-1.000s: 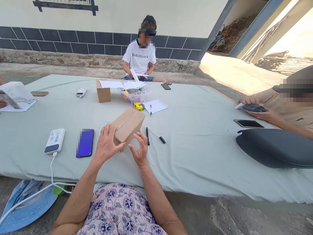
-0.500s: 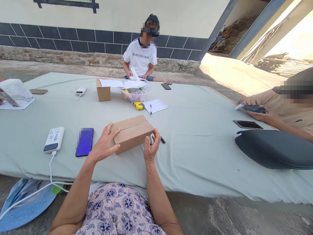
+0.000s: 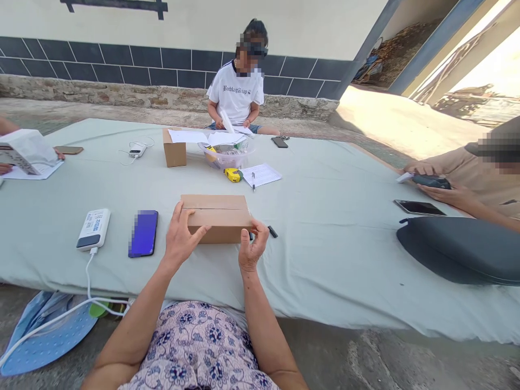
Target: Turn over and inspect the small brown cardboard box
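We hold a closed box (image 3: 217,216) flat on the sheet (image 3: 325,227) before us, left hand (image 3: 181,238) fingers spread over its near-left corner, right hand (image 3: 252,246) pinching its near-right corner.

The one camera sits on my head and looks forward and down along my arms, across the cloth-covered table (image 3: 325,216) toward the tiled wall (image 3: 122,67) beyond. My left hand (image 3: 181,238) and right hand (image 3: 252,249) lie close below it at the near edge; the person sitting opposite (image 3: 238,95) is far off. There is no second view to share anything with.
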The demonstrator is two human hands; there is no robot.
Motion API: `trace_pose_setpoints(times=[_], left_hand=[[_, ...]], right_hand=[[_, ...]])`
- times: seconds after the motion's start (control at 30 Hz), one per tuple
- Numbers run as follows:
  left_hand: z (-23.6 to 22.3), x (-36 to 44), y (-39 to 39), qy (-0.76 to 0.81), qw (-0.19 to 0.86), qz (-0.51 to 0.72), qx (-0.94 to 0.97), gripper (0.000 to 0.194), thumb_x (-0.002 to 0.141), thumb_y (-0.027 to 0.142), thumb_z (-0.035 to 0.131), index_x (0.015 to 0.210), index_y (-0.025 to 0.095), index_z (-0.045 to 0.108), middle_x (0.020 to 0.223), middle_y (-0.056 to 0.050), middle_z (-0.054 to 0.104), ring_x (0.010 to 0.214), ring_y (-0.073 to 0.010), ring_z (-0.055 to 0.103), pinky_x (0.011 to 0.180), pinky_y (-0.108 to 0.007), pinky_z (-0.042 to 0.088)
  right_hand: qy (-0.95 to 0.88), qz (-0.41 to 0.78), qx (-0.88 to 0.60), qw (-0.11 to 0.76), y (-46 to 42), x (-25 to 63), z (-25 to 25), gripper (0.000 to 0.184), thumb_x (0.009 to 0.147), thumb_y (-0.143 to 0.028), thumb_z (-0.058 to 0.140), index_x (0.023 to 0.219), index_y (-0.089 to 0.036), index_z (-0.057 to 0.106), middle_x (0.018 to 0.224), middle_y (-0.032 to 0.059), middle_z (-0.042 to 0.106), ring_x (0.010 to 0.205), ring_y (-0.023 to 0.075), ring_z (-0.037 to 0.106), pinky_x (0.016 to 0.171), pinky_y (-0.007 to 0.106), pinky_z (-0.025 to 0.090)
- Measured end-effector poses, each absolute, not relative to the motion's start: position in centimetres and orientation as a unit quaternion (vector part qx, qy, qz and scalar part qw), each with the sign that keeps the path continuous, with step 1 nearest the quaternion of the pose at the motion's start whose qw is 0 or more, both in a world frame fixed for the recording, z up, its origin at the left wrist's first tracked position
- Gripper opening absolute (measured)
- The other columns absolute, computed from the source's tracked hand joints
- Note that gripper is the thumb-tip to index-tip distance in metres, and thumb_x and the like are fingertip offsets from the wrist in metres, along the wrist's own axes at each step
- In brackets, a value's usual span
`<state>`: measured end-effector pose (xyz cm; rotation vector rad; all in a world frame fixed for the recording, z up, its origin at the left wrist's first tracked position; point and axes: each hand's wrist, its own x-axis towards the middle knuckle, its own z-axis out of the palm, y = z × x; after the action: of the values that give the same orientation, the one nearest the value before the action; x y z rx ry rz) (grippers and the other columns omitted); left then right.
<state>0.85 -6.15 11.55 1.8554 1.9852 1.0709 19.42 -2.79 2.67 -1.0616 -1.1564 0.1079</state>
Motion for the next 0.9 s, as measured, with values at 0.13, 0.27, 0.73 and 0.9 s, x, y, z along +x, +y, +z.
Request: trace_pose_setpoints(times=[0.13, 0.27, 0.73, 0.9], left_hand=[[10.6, 1.9, -5.4, 0.701, 0.032, 0.372, 0.608, 0.062, 0.073, 0.063, 0.075, 0.115, 0.02, 0.06, 0.158, -0.016, 0.04, 0.132, -0.0368, 0.055, 0.088, -0.045, 0.058], [10.0, 2.1, -5.0, 0.701, -0.009, 0.369, 0.611, 0.065, 0.072, 0.068, 0.074, 0.113, 0.02, 0.062, 0.154, -0.017, 0.044, 0.126, -0.0355, 0.06, 0.08, -0.041, 0.059], [8.7, 1.9, -4.6, 0.66, -0.036, 0.402, 0.634, 0.063, 0.076, 0.069, 0.069, 0.113, 0.019, 0.063, 0.15, -0.019, 0.048, 0.128, -0.0344, 0.058, 0.087, -0.041, 0.058], [8.4, 1.2, -4.6, 0.639, -0.032, 0.403, 0.654, 0.059, 0.084, 0.068, 0.061, 0.116, 0.018, 0.062, 0.151, -0.02, 0.047, 0.131, -0.034, 0.057, 0.087, -0.041, 0.058]], right_hand=[[-0.527, -0.001, -0.481, 0.701, -2.8, 19.2, 2.7, 0.035, 0.092, -0.051, 0.055, 0.108, -0.02, 0.057, 0.101, 0.0075, 0.057, 0.097, 0.0221, 0.056, 0.077, 0.036, 0.049], [-0.515, 0.011, -0.485, 0.706, -2.7, 18.4, 2.5, 0.042, 0.087, -0.056, 0.062, 0.111, -0.022, 0.052, 0.11, 0.0091, 0.055, 0.107, 0.0247, 0.055, 0.081, 0.038, 0.049], [-0.511, -0.027, -0.543, 0.666, -2.2, 17.3, 3.1, 0.071, 0.076, -0.069, 0.069, 0.122, -0.02, 0.046, 0.115, 0.0131, 0.051, 0.112, 0.0295, 0.052, 0.1, 0.053, 0.045], [-0.47, 0.073, -0.551, 0.686, -2.3, 17.5, 3.2, 0.059, 0.081, -0.063, 0.066, 0.12, -0.022, 0.048, 0.117, 0.0114, 0.053, 0.113, 0.0264, 0.054, 0.095, 0.046, 0.049]])
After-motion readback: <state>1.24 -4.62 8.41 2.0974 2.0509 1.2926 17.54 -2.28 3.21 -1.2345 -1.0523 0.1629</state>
